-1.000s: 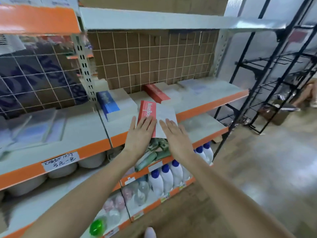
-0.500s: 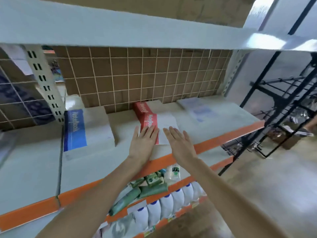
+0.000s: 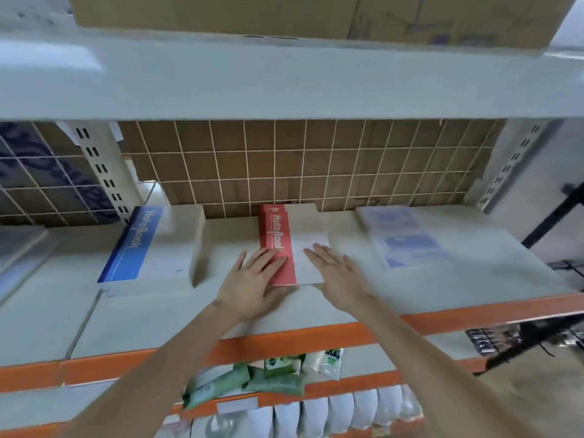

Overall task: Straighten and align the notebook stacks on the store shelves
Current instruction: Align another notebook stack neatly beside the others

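Note:
A red-and-white notebook [image 3: 295,248] lies on top of a stack on the grey shelf [image 3: 316,311], reaching back to the wire grid. My left hand [image 3: 252,281] lies flat with straight fingers on its red spine side. My right hand [image 3: 338,275] lies flat on its white right side near the front corner. A taller stack topped by a blue notebook [image 3: 151,248] stands to the left. Pale blue-printed notebooks in clear wrap [image 3: 407,238] lie to the right.
A wire grid backed with cardboard [image 3: 303,165] closes the back of the shelf. An upper shelf [image 3: 284,80] with a cardboard box hangs close overhead. Green packets [image 3: 252,380] and white bottles [image 3: 331,412] fill the lower shelves. A black rack stands at the right edge.
Both hands have pushed the red notebook back along the shelf towards the grid, over the red stack behind it. The camera has moved closer and tilted up.

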Tool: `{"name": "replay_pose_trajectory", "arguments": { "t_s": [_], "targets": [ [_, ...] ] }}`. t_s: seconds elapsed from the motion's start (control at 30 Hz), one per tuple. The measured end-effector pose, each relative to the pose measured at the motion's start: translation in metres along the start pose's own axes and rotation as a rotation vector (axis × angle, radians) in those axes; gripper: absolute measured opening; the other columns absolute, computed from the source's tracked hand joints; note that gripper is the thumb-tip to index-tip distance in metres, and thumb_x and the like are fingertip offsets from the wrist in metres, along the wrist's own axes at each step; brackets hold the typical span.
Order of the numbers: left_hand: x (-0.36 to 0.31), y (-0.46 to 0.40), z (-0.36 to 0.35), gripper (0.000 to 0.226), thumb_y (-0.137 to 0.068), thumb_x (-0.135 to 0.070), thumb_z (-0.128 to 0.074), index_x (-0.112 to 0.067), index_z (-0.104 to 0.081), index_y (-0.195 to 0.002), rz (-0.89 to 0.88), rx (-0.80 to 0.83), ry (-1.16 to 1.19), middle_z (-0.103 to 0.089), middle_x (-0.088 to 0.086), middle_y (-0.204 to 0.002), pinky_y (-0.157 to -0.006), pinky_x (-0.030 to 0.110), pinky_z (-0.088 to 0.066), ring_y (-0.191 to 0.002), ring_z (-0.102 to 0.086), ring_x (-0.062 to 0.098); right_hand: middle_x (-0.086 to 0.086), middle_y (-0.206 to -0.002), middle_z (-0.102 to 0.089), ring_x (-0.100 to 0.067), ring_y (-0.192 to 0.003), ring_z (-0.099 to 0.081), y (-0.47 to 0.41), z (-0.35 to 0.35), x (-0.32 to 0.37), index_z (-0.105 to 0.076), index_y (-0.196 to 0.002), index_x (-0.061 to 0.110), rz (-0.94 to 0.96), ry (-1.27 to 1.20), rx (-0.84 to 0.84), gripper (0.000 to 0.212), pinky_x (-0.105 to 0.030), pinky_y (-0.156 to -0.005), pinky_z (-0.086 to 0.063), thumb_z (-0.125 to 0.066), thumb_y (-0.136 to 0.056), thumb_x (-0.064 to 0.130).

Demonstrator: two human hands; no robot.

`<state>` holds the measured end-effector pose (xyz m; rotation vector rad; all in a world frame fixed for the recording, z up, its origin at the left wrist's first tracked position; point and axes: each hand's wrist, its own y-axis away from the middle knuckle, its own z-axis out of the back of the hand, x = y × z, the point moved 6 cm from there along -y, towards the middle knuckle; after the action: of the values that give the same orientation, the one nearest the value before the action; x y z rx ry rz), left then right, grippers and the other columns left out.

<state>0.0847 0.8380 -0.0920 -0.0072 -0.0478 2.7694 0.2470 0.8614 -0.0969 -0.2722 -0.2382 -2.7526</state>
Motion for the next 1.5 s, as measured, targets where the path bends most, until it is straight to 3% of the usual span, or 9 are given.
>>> {"name": "replay_pose_trajectory", "arguments": {
  "t_s": [0.1,0.23,0.37,0.43,0.7,0.9,1.17,1.3,1.5],
  "targets": [
    [0.0,0.005,0.001,0.063,-0.095,-0.057,-0.02,-0.029,-0.009,-0.15,0.043,0.009,0.027,-0.005,-0.006,-0.158,-0.116,0.035,0.006,-0.145,-0.001,0.011,0.006,-0.159,0.011,-0.008,-0.145,0.012,0.002,-0.001,-0.007,-0.002,-0.152,0.027,0.072,-0.132,0.051,0.078,-0.043,-0.115,0.01,-0.051,-0.094,0.042],
    [0.002,0.017,0.0,0.078,-0.08,-0.062,0.006,-0.03,-0.006,-0.15,0.122,0.035,0.038,-0.002,-0.003,-0.159,-0.117,0.033,0.005,-0.145,0.0,0.013,0.006,-0.16,0.005,-0.007,-0.145,0.01,0.01,0.006,-0.024,-0.01,-0.152,0.029,0.068,-0.304,-0.002,0.081,-0.038,-0.115,0.008,-0.059,-0.089,0.047],
    [0.01,0.022,0.001,0.058,-0.097,-0.051,-0.029,-0.027,-0.021,-0.149,0.192,-0.043,0.105,-0.016,-0.003,-0.157,-0.116,0.033,0.002,-0.145,-0.007,0.013,0.005,-0.158,-0.015,-0.01,-0.146,-0.005,0.015,0.016,-0.038,-0.02,-0.15,0.024,0.018,-0.324,-0.078,0.078,-0.039,-0.118,-0.003,-0.061,-0.088,0.046],
    [0.011,0.02,0.002,0.055,-0.097,-0.049,-0.035,-0.026,-0.026,-0.147,0.205,-0.067,0.129,-0.022,-0.006,-0.155,-0.116,0.033,0.001,-0.144,-0.01,0.012,0.006,-0.155,-0.025,-0.011,-0.145,-0.011,0.016,0.021,-0.038,-0.025,-0.149,0.023,0.021,-0.323,-0.103,0.075,-0.034,-0.116,-0.008,-0.062,-0.087,0.045],
    [0.013,0.013,0.001,0.046,-0.1,-0.036,-0.038,-0.025,-0.033,-0.145,0.218,-0.162,0.245,-0.033,-0.008,-0.15,-0.115,0.032,-0.003,-0.143,-0.018,0.013,0.001,-0.148,-0.04,-0.015,-0.142,-0.023,0.009,0.023,-0.039,-0.039,-0.143,0.022,-0.06,-0.376,-0.212,0.063,-0.035,-0.115,-0.016,-0.063,-0.088,0.039],
    [0.017,0.012,0.0,0.042,-0.099,-0.031,-0.042,-0.023,-0.042,-0.141,0.218,-0.276,0.318,-0.041,-0.006,-0.146,-0.117,0.035,-0.005,-0.141,-0.024,0.015,0.004,-0.147,-0.042,-0.011,-0.141,-0.027,0.0,0.016,-0.042,-0.046,-0.138,0.022,-0.065,-0.427,-0.263,0.054,-0.033,-0.114,-0.012,-0.064,-0.088,0.036],
    [0.026,0.005,-0.002,0.052,-0.093,-0.048,-0.035,-0.026,-0.042,-0.14,0.226,-0.246,0.317,-0.042,-0.01,-0.144,-0.116,0.039,0.004,-0.143,-0.02,0.013,0.01,-0.145,-0.043,-0.007,-0.141,-0.023,-0.01,0.013,-0.048,-0.049,-0.135,0.024,-0.072,-0.457,-0.248,0.053,-0.038,-0.115,-0.003,-0.066,-0.086,0.036],
    [0.029,0.004,-0.002,0.047,-0.093,-0.041,-0.049,-0.026,-0.046,-0.137,0.229,-0.264,0.319,-0.047,-0.009,-0.141,-0.115,0.043,0.003,-0.142,-0.022,0.014,0.01,-0.144,-0.044,-0.006,-0.141,-0.022,-0.011,0.013,-0.049,-0.05,-0.134,0.024,-0.063,-0.447,-0.255,0.053,-0.039,-0.115,0.0,-0.067,-0.085,0.036],
    [0.029,0.004,-0.003,0.048,-0.093,-0.043,-0.047,-0.028,-0.044,-0.139,0.251,-0.243,0.297,-0.045,-0.012,-0.142,-0.115,0.045,0.004,-0.143,-0.019,0.012,0.007,-0.143,-0.046,-0.008,-0.141,-0.024,-0.009,0.019,-0.051,-0.051,-0.134,0.021,-0.02,-0.481,-0.232,0.052,-0.036,-0.114,-0.003,-0.068,-0.085,0.031]
  ]
}}
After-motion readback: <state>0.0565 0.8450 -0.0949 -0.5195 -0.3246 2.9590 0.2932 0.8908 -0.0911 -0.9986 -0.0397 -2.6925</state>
